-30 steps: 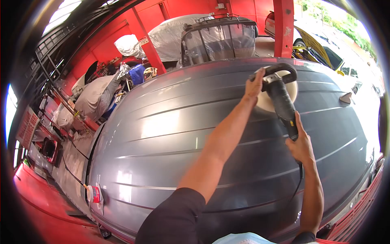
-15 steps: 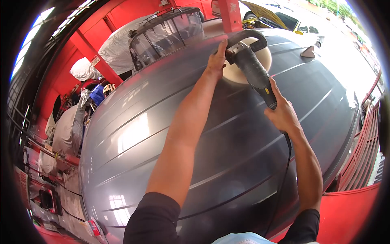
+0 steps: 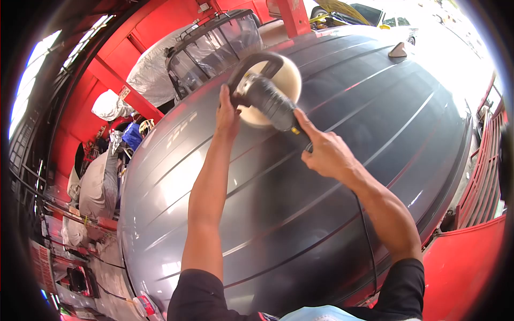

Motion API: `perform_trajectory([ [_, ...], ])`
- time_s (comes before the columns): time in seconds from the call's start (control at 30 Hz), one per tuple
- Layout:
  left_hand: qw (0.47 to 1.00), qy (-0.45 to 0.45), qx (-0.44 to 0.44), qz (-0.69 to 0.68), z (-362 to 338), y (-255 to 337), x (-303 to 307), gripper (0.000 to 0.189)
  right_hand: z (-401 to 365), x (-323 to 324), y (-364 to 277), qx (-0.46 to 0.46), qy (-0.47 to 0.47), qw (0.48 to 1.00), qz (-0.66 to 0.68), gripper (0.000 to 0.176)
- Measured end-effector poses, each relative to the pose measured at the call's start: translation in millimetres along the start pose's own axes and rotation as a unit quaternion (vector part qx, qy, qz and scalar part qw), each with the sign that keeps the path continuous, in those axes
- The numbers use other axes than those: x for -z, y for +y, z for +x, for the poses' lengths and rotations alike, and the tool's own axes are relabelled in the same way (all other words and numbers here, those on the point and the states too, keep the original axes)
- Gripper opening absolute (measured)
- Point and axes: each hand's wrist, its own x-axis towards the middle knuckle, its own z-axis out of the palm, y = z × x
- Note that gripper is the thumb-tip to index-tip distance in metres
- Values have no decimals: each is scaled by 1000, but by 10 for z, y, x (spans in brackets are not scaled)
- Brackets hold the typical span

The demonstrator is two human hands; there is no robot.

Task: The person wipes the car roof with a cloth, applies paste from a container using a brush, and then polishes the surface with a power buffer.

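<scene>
A black car polisher (image 3: 272, 101) with a round cream pad (image 3: 289, 77) is held against the dark grey ribbed car roof (image 3: 300, 214). My left hand (image 3: 227, 113) grips the left end of its loop-shaped front handle (image 3: 241, 69). Around the rear of the body, near the yellow mark, my right hand (image 3: 329, 152) is closed. The black power cord (image 3: 367, 235) runs from below my right hand down across the roof. Most of the pad's left side is hidden behind the polisher's head.
A shark-fin antenna (image 3: 398, 50) rises from the roof's far right. Beyond the roof are a clear-covered rack frame (image 3: 214, 45), a red post (image 3: 293, 18) and a car with a raised yellow hood (image 3: 348, 10). Red slatted metalwork (image 3: 482, 176) stands along the right.
Both hands have moved the polisher to the left across the roof and slightly nearer. The view has shifted a little. My grip on the polisher is the same.
</scene>
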Motion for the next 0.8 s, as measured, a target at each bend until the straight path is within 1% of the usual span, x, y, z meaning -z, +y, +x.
perform_trajectory([
  [0.03, 1000, 4, 10, -10, -82, 43, 142, 76, -5, -65, -104, 0, 4, 1000, 2, 93],
  [0.1, 999, 9, 21, -22, -261, 68, 467, 73, -26, -187, -323, -6, -51, 999, 18, 92],
  [0.13, 1000, 28, -2, 7, -318, 69, 630, 68, -43, -292, -394, 19, -44, 999, 13, 92],
  [0.17, 998, 45, -25, 35, -376, 49, 806, 62, -58, -377, -483, 17, -40, 999, 11, 92],
  [0.2, 973, 57, -135, 178, -417, -101, 1070, 60, -78, -459, -576, 26, -52, 998, 15, 91],
  [0.23, 916, 66, -241, 315, -477, -221, 1307, 57, -102, -547, -659, 35, -64, 997, 18, 91],
  [0.27, 967, 87, -143, 192, -628, -60, 1380, 58, -122, -656, -725, 32, -60, 998, 13, 91],
  [0.3, 992, 105, -43, 63, -767, 118, 1451, 60, -131, -770, -794, 51, -69, 996, 17, 90],
  [0.33, 992, 117, -38, 33, -818, 108, 1641, 62, -140, -852, -882, 71, -78, 994, 23, 89],
  [0.37, 991, 129, -32, 5, -884, 93, 1851, 64, -166, -910, -998, 72, -75, 994, 21, 89],
  [0.43, 984, 169, -30, -40, -1067, 151, 2133, 61, -209, -1023, -1215, 86, -118, 989, 33, 88],
  [0.5, 983, 176, -40, -35, -1251, 236, 2443, 53, -240, -1232, -1376, 105, -127, 985, 43, 88],
  [0.57, 976, 210, -46, -37, -1464, 418, 2646, 46, -283, -1402, -1563, 128, -138, 981, 49, 89],
  [0.6, 977, 206, -47, -33, -1545, 488, 2792, 43, -307, -1467, -1648, 131, -164, 974, 79, 90],
  [0.63, 978, 203, -48, -28, -1628, 574, 2870, 41, -336, -1535, -1717, 135, -192, 966, 110, 91],
  [0.67, 971, 222, -64, -65, -1674, 624, 2896, 34, -342, -1622, -1748, 141, -216, 955, 144, 94],
  [0.7, 970, 226, -67, -61, -1683, 670, 2914, 34, -368, -1697, -1801, 146, -218, 954, 146, 94],
  [0.77, 962, 251, -91, -60, -1704, 713, 3013, 30, -494, -1880, -1918, 98, -259, 939, 205, 101],
  [0.8, 947, 296, -79, -97, -1637, 699, 3050, 28, -559, -1989, -1968, 104, -265, 936, 206, 101],
])
